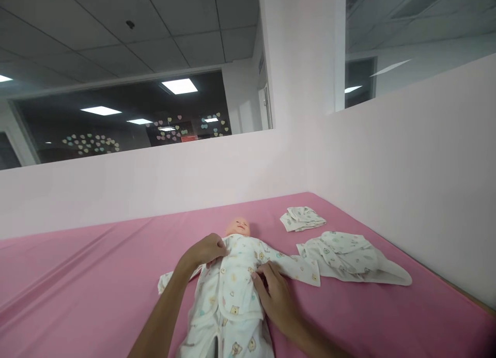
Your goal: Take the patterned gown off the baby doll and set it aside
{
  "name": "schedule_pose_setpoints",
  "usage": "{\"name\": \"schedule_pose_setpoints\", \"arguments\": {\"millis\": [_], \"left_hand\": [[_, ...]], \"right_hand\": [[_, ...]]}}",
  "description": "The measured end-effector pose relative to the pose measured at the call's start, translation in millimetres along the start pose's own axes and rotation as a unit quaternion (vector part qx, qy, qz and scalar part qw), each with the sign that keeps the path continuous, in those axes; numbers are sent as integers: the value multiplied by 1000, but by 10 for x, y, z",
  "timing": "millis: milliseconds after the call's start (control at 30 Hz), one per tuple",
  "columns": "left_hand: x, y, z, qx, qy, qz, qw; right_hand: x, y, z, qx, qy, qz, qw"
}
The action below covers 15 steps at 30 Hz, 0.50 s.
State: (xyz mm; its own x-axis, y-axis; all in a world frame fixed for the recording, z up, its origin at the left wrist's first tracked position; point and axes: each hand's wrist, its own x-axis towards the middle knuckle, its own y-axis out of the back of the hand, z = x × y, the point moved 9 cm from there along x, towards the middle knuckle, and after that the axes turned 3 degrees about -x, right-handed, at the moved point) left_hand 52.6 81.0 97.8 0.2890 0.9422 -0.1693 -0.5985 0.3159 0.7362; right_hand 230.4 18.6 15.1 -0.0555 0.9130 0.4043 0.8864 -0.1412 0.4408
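Note:
A baby doll [238, 226] lies face up on a pink sheet [127, 275], its head away from me. It wears a white top [236, 280] with small bear prints and white printed trousers [244, 340]. My left hand [209, 248] is at the chest on the left side, fingers curled against the cloth near the shoulder; what they hold, if anything, is hidden. My right hand [273, 291] rests at the top's right side, thumb and fingers bent on the fabric with a gap between them. The right sleeve [300, 267] stretches out flat.
A folded white printed cloth [302, 218] lies at the back right. Nearer, a larger crumpled white printed garment [349, 257] lies beside the right sleeve. White walls [406, 177] with windows border the bed at the back and right.

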Motion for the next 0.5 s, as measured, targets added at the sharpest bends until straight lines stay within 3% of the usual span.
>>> {"name": "schedule_pose_setpoints", "arguments": {"millis": [500], "left_hand": [[9, -9, -32, -69, 2, -3, 998]], "right_hand": [[28, -2, 42, -12, 2, 2, 1000]]}}
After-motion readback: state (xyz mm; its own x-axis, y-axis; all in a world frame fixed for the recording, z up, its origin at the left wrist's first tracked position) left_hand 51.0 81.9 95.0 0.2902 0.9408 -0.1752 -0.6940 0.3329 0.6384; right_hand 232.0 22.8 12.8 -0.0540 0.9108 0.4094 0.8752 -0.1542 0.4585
